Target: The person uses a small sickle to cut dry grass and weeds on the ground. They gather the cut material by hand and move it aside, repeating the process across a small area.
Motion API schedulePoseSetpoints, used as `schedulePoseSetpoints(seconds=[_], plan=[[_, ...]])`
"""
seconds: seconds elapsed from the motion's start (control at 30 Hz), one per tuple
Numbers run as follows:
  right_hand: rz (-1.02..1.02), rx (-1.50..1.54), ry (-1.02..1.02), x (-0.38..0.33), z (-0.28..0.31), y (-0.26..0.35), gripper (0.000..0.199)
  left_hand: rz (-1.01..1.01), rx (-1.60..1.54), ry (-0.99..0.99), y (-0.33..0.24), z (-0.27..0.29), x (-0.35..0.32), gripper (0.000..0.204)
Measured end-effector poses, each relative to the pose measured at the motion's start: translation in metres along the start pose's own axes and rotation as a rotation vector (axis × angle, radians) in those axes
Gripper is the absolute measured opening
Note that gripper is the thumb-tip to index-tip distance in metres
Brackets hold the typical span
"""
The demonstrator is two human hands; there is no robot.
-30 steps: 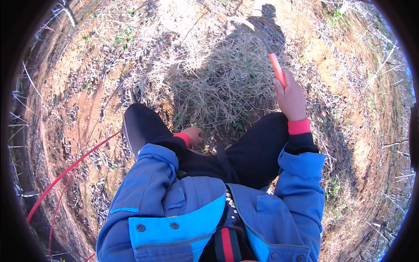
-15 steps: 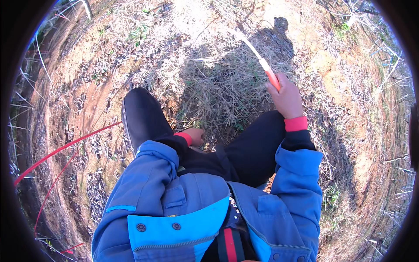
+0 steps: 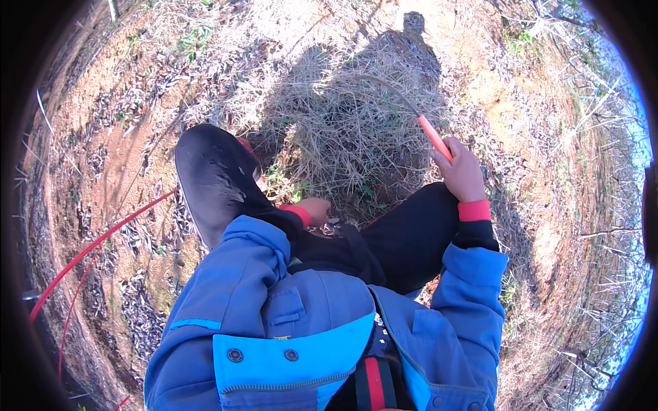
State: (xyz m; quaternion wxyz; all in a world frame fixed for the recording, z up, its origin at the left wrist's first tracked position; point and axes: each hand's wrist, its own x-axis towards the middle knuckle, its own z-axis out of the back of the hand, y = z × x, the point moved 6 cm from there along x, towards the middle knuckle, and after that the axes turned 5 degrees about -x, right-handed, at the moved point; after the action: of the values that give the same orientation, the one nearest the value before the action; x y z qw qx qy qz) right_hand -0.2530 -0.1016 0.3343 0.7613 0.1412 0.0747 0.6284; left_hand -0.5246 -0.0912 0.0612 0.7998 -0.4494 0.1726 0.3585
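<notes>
In my right hand (image 3: pixel 464 171) is the orange handle of a sickle (image 3: pixel 434 137). Its thin curved blade reaches up and left over a heap of dry grass (image 3: pixel 349 137), inside my shadow. My left hand (image 3: pixel 316 210) is low between my bent knees, at the near edge of that grass. Its fingers look curled, but my leg and the shade partly hide them, so I cannot make out what they hold, if anything. Some green leaves (image 3: pixel 295 186) grow just beyond it.
My dark-trousered knees (image 3: pixel 216 175) flank the grass heap. A red cord or stem (image 3: pixel 103 240) arches in from the left toward my left leg. Dry leaves and bare orange soil (image 3: pixel 103 147) spread around, and thin bare branches (image 3: pixel 596 96) stand along the right rim.
The sickle has swung slightly down and right, and its blade has gone from bright in sunlight to dark in shade. My left hand has shifted slightly right. The whole view has tilted a little.
</notes>
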Motion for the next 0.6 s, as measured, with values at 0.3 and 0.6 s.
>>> schedulePoseSetpoints(seconds=[0.3,0.6], plan=[[-0.33,0.187,-0.313,-0.03,0.038,-0.038,0.027,-0.201,-0.007,0.139,-0.053,0.004,0.004,0.032],[-0.646,0.735,-0.328,-0.078,0.005,-0.141,0.011,-0.144,-0.083,0.129,-0.049,0.005,0.03,0.031]])
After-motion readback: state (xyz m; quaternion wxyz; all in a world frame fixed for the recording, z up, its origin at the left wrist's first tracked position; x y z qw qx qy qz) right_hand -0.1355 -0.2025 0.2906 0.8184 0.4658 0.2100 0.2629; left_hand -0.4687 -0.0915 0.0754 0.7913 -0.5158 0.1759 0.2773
